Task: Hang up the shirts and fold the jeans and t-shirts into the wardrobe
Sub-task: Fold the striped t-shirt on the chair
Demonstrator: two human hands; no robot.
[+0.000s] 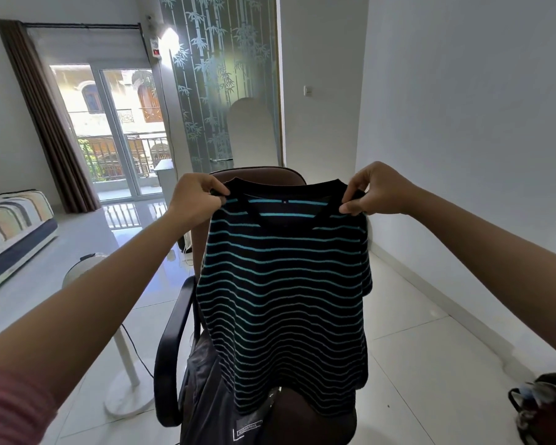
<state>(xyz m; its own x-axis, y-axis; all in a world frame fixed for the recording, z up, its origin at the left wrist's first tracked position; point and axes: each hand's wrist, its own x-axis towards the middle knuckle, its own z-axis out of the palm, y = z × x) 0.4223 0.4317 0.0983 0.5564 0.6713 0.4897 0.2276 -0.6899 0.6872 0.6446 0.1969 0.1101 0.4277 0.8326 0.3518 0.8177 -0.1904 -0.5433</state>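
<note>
A black t-shirt with thin teal stripes (283, 293) hangs upright in front of me, held up by its shoulders. My left hand (195, 195) pinches the left shoulder beside the collar. My right hand (377, 191) pinches the right shoulder. The shirt's hem hangs just above the seat of a brown office chair (260, 175). A dark grey garment with a white printed label (215, 409) lies draped over the chair's seat, partly hidden behind the striped shirt. No wardrobe is in view.
A white standing fan (122, 358) stands on the tiled floor left of the chair. A striped mattress (13, 220) lies at far left. A bag (546, 406) sits at the lower right by the white wall. A glass balcony door (109, 133) is at the back.
</note>
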